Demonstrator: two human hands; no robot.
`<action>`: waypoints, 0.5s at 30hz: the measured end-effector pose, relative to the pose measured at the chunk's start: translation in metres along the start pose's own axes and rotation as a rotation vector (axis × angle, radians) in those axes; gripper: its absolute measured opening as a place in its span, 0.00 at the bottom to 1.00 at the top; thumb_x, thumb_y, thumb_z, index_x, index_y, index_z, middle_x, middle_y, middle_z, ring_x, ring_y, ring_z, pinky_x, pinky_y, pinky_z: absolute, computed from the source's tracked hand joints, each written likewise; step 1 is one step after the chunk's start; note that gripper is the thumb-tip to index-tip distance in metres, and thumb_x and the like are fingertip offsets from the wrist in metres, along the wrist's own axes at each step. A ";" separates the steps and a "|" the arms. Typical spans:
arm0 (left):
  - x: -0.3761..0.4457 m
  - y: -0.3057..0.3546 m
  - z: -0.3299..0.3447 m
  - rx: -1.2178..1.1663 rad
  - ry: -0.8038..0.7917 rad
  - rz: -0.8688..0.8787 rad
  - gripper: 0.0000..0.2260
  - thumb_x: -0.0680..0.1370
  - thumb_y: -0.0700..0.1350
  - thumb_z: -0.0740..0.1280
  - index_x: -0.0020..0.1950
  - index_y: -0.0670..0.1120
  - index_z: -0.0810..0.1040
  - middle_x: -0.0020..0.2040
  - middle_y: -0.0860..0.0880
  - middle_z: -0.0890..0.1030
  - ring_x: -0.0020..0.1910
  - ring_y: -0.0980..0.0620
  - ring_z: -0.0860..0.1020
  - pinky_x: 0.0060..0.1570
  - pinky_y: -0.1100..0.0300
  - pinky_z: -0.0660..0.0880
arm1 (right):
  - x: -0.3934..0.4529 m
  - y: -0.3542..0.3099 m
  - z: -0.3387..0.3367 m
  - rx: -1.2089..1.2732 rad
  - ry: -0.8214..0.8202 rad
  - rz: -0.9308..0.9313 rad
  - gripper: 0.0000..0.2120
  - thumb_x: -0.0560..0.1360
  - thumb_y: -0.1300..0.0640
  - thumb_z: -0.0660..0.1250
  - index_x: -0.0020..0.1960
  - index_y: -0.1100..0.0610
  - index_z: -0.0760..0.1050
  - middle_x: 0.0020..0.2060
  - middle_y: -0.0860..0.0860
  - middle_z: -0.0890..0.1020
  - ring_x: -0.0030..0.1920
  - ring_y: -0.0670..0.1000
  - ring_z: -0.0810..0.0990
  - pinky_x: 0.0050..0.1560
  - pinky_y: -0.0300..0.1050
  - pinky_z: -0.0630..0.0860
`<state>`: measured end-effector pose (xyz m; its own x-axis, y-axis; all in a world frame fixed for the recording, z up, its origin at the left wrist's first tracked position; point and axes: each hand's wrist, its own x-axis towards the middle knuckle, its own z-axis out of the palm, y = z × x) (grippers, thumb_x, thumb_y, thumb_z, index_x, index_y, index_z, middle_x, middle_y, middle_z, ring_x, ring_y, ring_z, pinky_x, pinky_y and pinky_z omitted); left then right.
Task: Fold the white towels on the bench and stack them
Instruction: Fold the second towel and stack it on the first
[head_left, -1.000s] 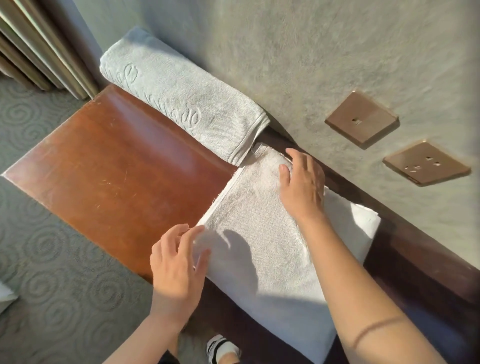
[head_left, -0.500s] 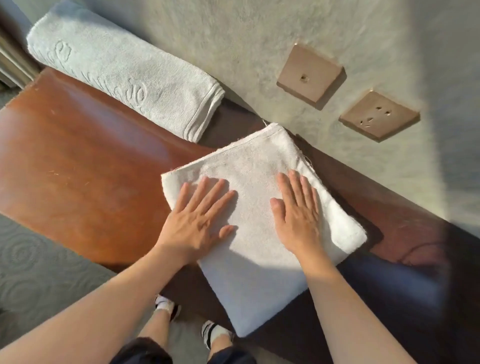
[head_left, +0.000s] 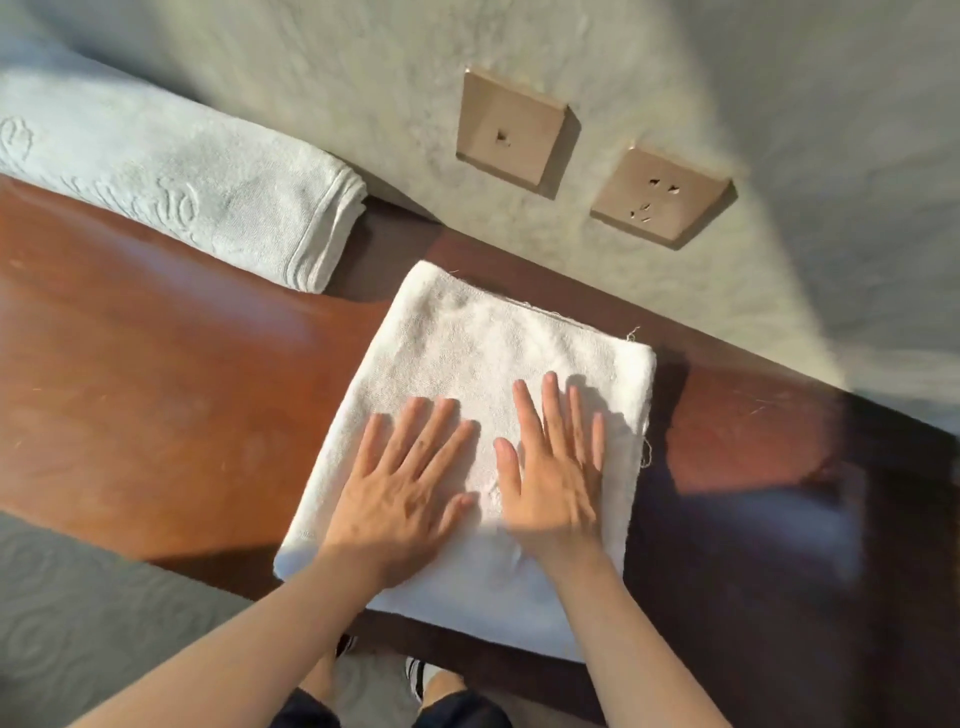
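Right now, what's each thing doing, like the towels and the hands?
white towel: folded flat on the bench, its near edge hanging over the front.
embossed towel: folded, lying against the wall.
left hand: flat, fingers spread, pressing the white towel.
right hand: flat, pressing the white towel.
bench: bare wood, partly sunlit.

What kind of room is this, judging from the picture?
Probably a hotel room: an embossed folded towel lies on a polished wooden bench against the wall, bronze wall sockets sit above it, and the floor has patterned carpet.
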<state>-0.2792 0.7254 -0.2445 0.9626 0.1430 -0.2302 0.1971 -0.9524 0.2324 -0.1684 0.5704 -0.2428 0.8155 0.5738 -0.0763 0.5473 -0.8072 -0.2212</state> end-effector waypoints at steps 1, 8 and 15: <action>0.001 -0.003 0.004 0.014 0.010 0.009 0.31 0.83 0.64 0.49 0.84 0.55 0.46 0.84 0.52 0.45 0.82 0.46 0.43 0.78 0.40 0.44 | 0.008 0.012 0.001 -0.055 -0.043 -0.084 0.29 0.83 0.40 0.49 0.82 0.46 0.52 0.82 0.50 0.52 0.82 0.53 0.46 0.80 0.62 0.48; 0.021 0.001 0.010 0.060 0.072 0.047 0.33 0.82 0.65 0.50 0.84 0.53 0.47 0.84 0.52 0.47 0.83 0.46 0.46 0.78 0.39 0.47 | 0.058 0.076 -0.017 -0.099 0.030 0.226 0.31 0.83 0.39 0.44 0.83 0.50 0.51 0.82 0.51 0.51 0.82 0.52 0.46 0.80 0.61 0.42; 0.025 0.004 0.009 0.058 0.098 0.032 0.34 0.82 0.65 0.51 0.84 0.51 0.49 0.84 0.54 0.50 0.83 0.48 0.48 0.80 0.42 0.46 | 0.064 0.068 -0.006 -0.154 -0.013 -0.064 0.30 0.84 0.39 0.44 0.83 0.45 0.45 0.82 0.48 0.47 0.82 0.50 0.42 0.81 0.57 0.44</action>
<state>-0.2566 0.7230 -0.2579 0.9824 0.1350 -0.1291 0.1574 -0.9705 0.1826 -0.0784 0.5514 -0.2569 0.7759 0.6258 -0.0796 0.6214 -0.7800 -0.0741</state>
